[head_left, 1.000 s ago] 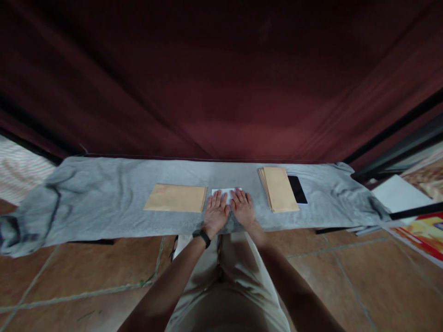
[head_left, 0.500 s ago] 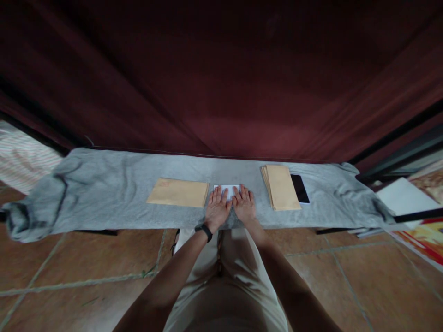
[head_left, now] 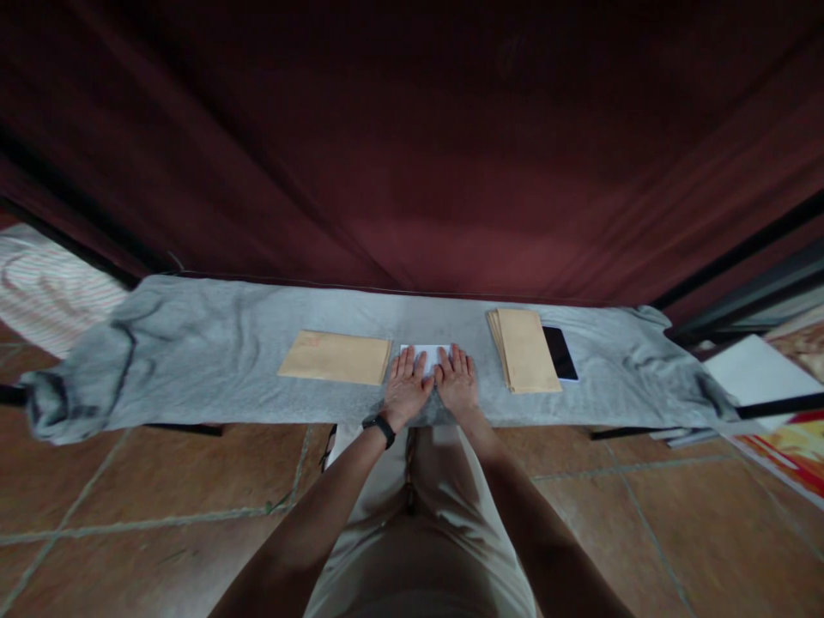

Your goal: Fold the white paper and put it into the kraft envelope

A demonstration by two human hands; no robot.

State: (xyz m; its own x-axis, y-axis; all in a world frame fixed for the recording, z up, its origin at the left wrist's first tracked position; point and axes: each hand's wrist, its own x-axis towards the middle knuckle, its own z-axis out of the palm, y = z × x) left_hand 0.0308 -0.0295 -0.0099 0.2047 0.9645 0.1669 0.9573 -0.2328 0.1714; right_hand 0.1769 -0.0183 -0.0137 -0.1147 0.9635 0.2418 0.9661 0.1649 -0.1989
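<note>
A small white sheet of paper [head_left: 427,352] lies on the grey cloth near the front edge, partly covered by my hands. My left hand [head_left: 405,384] rests flat on its left side, fingers stretched forward. On the right side of the sheet, my right hand [head_left: 457,380] also lies flat with its fingers out. The two thumbs come close together over the paper. To the left is a pile of brown envelopes [head_left: 335,357] lying lengthwise. A second pile of brown envelopes [head_left: 529,350], slightly fanned, sits to the right of my right hand.
A dark phone or tablet [head_left: 561,354] is partly under the right-hand envelopes. Grey cloth [head_left: 212,343] covers the long narrow table, bunched at both ends. A dark red curtain [head_left: 412,189] hangs behind it. Striped fabric [head_left: 57,279] is at far left, a white board [head_left: 763,369] at far right.
Both hands stay flat on the paper with hardly any movement. The whole view has shifted slightly, so things appear a little further right.
</note>
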